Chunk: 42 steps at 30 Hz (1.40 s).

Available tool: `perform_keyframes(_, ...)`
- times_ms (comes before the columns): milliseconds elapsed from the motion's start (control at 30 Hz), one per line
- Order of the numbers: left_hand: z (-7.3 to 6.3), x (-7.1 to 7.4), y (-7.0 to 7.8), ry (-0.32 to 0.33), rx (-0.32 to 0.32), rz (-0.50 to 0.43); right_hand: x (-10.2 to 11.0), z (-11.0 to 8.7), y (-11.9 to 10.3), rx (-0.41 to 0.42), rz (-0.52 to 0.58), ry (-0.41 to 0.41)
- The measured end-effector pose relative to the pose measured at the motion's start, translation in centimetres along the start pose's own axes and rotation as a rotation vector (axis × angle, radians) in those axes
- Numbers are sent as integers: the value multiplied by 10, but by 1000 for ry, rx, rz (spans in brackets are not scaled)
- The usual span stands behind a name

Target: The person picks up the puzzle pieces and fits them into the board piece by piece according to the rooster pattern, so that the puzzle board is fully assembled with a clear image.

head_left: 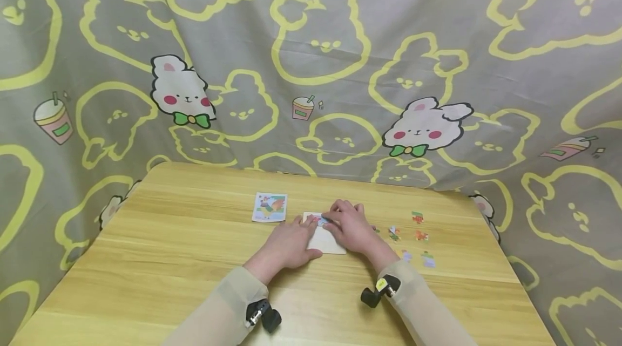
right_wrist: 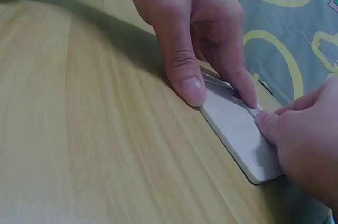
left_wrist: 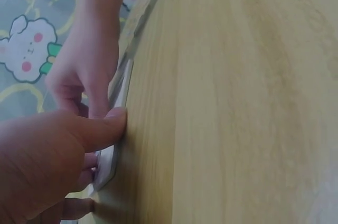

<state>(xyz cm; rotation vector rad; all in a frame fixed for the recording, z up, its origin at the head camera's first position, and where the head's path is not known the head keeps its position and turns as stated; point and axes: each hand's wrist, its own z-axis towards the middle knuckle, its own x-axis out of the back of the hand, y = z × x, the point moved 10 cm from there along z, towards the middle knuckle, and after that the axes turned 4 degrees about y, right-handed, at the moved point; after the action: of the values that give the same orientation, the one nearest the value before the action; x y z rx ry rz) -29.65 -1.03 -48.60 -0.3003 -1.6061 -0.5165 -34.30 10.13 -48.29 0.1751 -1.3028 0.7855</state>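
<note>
A pale puzzle board (head_left: 326, 243) lies flat on the table between both hands, its lower part bare. At its top left, my left hand (head_left: 288, 242) rests with extended fingers on a puzzle piece with pink and blue print, and its thumb (right_wrist: 191, 91) touches the near edge of the board. My right hand (head_left: 351, 226) reaches in from the other side. Its thumb and fingertips pinch a small blue puzzle piece (head_left: 325, 219) at the board's upper area, next to the left fingertips. The fingers cover much of both pieces.
Left of the board lies a square picture card (head_left: 269, 207) showing a rooster. Several loose puzzle pieces (head_left: 421, 236) are spread to the right, partly behind the right forearm. A patterned curtain (head_left: 330, 135) hangs along the far edge of the wooden table (head_left: 170, 259).
</note>
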Motion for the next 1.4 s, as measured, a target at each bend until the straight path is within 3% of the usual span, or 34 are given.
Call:
perform_keyframes(400, 6, 3, 4, 44, 21, 26, 6, 4, 13, -116, 203, -7)
perform_keyframes(733, 7, 2, 3, 36, 33, -3, 7, 2, 8, -90, 177, -16)
perform_keyframes(933, 5, 2, 1, 38, 40, -35, 8, -3, 5, -42, 160, -67)
perform_keyframes(1400, 5, 0, 2, 30, 38, -66, 48, -29, 32, -67, 132, -44)
